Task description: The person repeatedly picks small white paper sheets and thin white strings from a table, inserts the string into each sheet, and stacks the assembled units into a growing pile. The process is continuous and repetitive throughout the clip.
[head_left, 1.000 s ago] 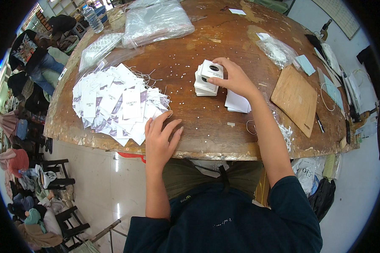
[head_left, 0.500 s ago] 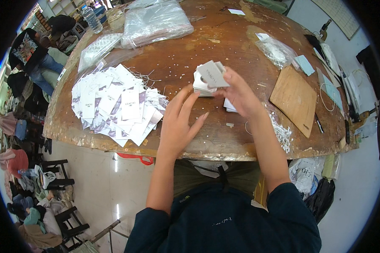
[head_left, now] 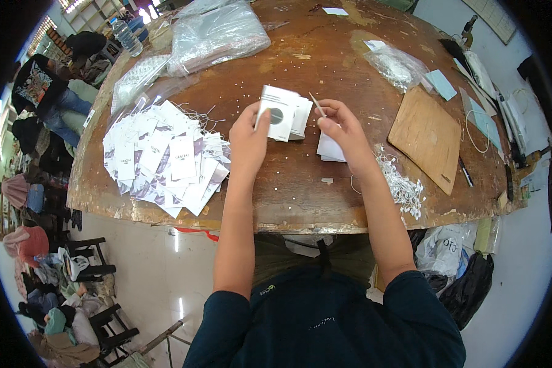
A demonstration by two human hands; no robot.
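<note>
My left hand (head_left: 249, 132) grips a white card (head_left: 279, 126) with a dark round mark by its left edge, thumb on its face. Behind and beside it shows a stack of white cards (head_left: 301, 116). In my right hand (head_left: 343, 126), pinched between thumb and fingers, is a thin pale card (head_left: 316, 104), seen nearly edge-on. Under that hand lies a smaller stack of white cards (head_left: 330, 149). A bundle of white strings (head_left: 400, 190) is beside my right forearm. Left of my left hand spreads a big pile of white tags with strings (head_left: 159, 153).
Clear plastic packages (head_left: 218, 40) lie at the far left, near a water bottle (head_left: 127, 38). On the right are a wooden board (head_left: 426, 138), a plastic bag (head_left: 398, 66) and a pen (head_left: 465, 172). The wooden table's (head_left: 288, 211) near edge runs before my body.
My left hand has gone from open to holding a white card. My right hand has drawn slightly right, and its card has turned from face-on to edge-on.
</note>
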